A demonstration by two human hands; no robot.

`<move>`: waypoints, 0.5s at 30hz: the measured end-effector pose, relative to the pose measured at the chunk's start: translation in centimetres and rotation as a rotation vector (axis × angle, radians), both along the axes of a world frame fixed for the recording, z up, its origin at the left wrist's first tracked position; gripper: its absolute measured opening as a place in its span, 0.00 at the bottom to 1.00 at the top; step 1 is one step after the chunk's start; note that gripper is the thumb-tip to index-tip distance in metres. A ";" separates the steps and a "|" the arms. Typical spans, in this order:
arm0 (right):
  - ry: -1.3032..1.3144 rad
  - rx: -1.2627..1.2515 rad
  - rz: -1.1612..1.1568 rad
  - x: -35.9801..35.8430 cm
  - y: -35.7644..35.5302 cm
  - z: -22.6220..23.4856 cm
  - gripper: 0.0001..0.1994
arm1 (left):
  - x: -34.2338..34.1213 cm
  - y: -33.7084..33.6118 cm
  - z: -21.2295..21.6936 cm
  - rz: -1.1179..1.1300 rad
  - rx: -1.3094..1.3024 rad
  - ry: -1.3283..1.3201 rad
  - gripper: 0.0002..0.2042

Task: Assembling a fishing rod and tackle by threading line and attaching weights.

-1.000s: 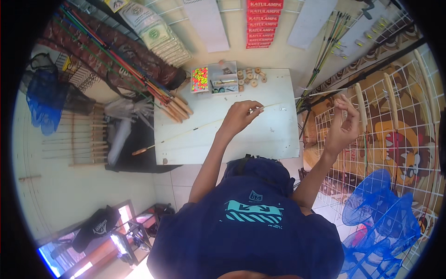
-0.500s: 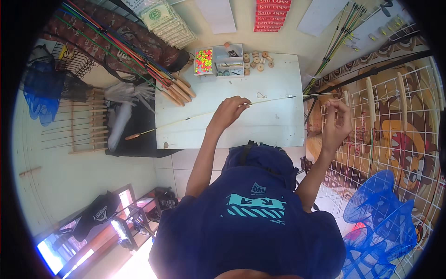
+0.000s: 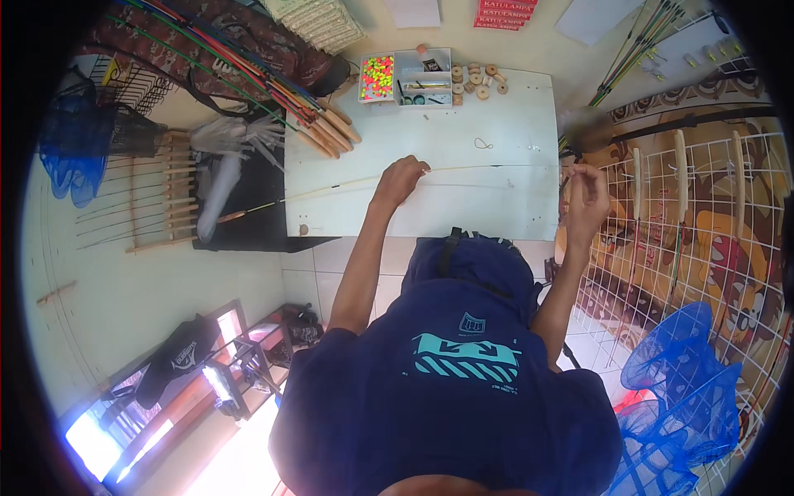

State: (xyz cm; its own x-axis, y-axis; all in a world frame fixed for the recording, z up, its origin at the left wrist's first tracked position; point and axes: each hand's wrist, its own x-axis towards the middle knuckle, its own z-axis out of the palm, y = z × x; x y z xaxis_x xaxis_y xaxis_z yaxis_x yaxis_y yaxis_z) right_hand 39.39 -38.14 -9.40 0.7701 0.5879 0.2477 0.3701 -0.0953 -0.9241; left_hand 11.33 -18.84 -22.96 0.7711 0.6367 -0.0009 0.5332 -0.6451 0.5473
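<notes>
A slim pale-yellow fishing rod (image 3: 331,187) stretches across the white table, its wooden grip (image 3: 236,216) past the table's left edge. My left hand (image 3: 400,183) is closed round the rod near its middle, fingertips pinched together. Toward the right the rod thins to a dark section near the table's right edge. There my right hand (image 3: 588,198) is raised with thumb and fingertips pinched. Whether it grips the rod's tip or a fine line is too small to tell. A small loop of pale cord (image 3: 483,144) lies on the table beyond the rod.
A divided tray (image 3: 426,99) with bright floats and small tools stands at the back, beside several wooden spools (image 3: 480,80). Rods with wooden grips (image 3: 327,132) lie at the table's left. A white wire rack (image 3: 699,215) and blue nets (image 3: 674,372) are at the right.
The whole view has shifted, so the table sits farther right and higher. My right hand has come slightly left and lower relative to the rod's tip. My left hand keeps its hold on the rod.
</notes>
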 end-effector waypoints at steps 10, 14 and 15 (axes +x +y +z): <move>0.004 -0.119 0.095 -2.2 0.3 -4.2 0.03 | -1.9 0.0 -4.0 0.082 0.175 0.046 0.08; -0.028 -0.171 0.121 -3.1 0.5 -4.5 0.03 | -2.0 -0.7 -4.5 0.119 0.152 0.057 0.08; -0.016 -0.158 0.123 -3.3 0.7 -4.6 0.04 | -2.0 -0.9 -4.6 0.128 0.155 0.029 0.08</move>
